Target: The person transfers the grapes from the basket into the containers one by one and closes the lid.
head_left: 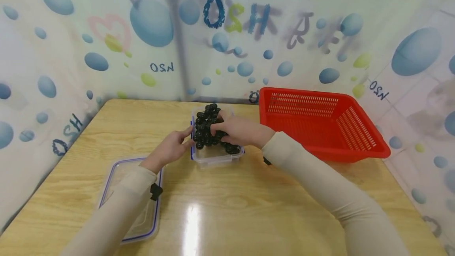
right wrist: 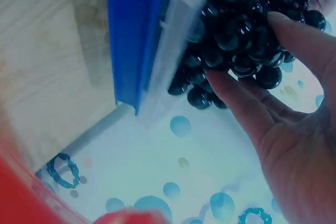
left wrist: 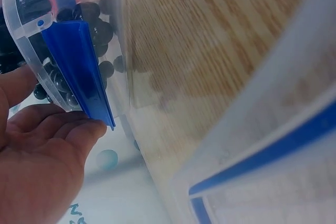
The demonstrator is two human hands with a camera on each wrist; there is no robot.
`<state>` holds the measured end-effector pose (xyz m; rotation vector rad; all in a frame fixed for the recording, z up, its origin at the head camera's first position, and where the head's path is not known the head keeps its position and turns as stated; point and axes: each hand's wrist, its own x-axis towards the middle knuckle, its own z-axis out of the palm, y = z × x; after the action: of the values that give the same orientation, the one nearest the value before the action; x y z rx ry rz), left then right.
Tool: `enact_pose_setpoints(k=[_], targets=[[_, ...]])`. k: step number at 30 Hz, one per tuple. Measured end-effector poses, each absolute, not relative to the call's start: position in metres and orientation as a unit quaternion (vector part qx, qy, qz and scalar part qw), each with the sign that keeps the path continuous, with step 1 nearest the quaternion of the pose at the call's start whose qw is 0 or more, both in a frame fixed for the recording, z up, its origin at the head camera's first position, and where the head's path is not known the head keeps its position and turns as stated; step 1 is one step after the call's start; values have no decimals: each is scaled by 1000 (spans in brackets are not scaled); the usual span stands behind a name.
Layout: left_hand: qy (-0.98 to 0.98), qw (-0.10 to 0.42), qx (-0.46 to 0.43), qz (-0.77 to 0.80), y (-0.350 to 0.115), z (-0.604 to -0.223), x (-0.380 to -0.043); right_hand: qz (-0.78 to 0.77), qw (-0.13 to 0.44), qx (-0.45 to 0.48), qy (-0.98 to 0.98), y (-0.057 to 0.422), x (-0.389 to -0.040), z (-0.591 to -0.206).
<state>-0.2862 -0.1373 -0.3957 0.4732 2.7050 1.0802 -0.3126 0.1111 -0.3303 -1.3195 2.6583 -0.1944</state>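
Note:
A bunch of dark, shiny grapes (head_left: 206,127) lies in and over a clear plastic box (head_left: 213,159) with blue side latches. My right hand (head_left: 245,129) grips the bunch from the right, thumb and fingers on the fruit. The right wrist view shows the grapes (right wrist: 241,40) bulging above the box rim, beside a blue latch (right wrist: 131,40). At the box's left side, my left hand (head_left: 170,147) touches the wall with fingers extended. Seen from the left wrist, the fingertips of this hand (left wrist: 47,156) meet the end of the hanging blue latch (left wrist: 79,72).
A clear lid (head_left: 142,216) with a blue seal lies on the wooden table (head_left: 213,208) under my left forearm. A red plastic basket (head_left: 320,153) with slotted walls stands right of the box. Patterned sheeting (head_left: 227,62) rises behind and beside the table.

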Motion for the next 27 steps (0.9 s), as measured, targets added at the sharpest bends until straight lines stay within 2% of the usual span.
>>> enact_pose_setpoints(k=[7, 12, 17, 19, 24, 27], targets=[[910, 90, 165, 369, -136, -394, -285, -87, 95, -434, 892, 110, -308, -337], [905, 105, 154, 381, -136, -393, -285, -50, 78, -441, 892, 109, -304, -347], [909, 110, 146, 374, -136, -391, -284, -16, 86, -441, 893, 112, -294, -358], [911, 111, 143, 370, -136, -391, -284, -25, 76, -441, 894, 113, -290, -364], [915, 113, 137, 363, -135, -392, -285, -84, 5, -441, 894, 112, -285, -374], [916, 115, 132, 361, -134, -392, -286, -59, -15, -441, 896, 112, -283, -378]])
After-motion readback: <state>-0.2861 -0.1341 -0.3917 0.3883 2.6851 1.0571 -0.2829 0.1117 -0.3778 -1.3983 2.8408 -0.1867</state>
